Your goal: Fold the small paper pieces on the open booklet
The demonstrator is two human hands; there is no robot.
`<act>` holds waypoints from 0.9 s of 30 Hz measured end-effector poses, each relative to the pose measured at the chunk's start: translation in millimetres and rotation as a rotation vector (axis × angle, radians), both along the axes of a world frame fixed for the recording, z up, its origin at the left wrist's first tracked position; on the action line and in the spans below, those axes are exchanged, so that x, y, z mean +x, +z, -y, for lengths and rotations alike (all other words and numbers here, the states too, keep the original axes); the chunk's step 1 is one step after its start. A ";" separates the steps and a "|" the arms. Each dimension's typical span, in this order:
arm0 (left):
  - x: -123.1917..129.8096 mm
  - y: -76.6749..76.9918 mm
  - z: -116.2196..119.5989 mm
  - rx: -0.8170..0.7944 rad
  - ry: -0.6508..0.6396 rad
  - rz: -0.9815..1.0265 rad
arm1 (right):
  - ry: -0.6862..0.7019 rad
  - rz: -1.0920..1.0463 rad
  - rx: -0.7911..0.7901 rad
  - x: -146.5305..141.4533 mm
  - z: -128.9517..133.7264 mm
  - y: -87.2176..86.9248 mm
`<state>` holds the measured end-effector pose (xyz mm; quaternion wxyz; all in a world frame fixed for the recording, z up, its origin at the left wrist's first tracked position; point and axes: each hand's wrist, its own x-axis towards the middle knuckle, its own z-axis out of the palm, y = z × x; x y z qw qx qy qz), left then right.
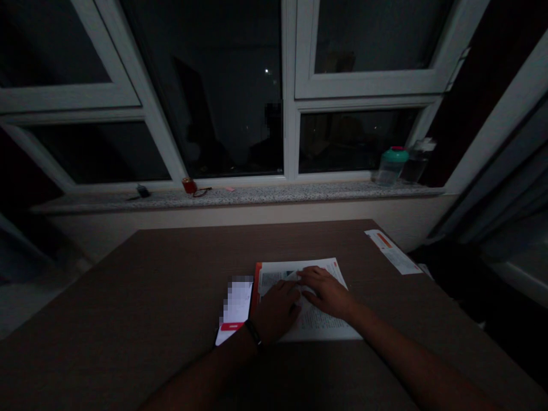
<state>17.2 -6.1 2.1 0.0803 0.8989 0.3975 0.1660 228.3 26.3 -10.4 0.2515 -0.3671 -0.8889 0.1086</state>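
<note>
My left hand [276, 311], with a black wristband [253, 333], rests curled on the near left of a white printed booklet [319, 325] with an orange edge. My right hand [325, 292] lies on the same pages, its fingertips near a raised, folded paper corner [293, 277] and close to my left fingers. Left of my left hand, a smartphone [234, 311] lies with its screen lit and partly pixelated. Both hands touch the paper, but my left fingertips are hidden.
The booklet lies on a dark brown wooden table [128, 291]. A printed leaflet [391, 251] lies near its far right corner. Beyond the table, a speckled stone windowsill [240, 197] holds a green-lidded bottle [391, 166], a clear bottle [416, 162] and a small red object [189, 185].
</note>
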 end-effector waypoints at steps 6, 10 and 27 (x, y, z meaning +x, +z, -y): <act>1.0 1.7 0.4 -0.008 0.004 -0.023 | -0.022 -0.006 -0.010 0.3 -1.2 -1.1; 2.2 3.2 0.0 -0.015 -0.003 -0.046 | -0.012 0.003 -0.021 1.2 -2.0 -1.8; 3.2 2.5 1.4 -0.005 -0.002 -0.031 | -0.035 0.013 0.019 -1.2 -0.8 1.3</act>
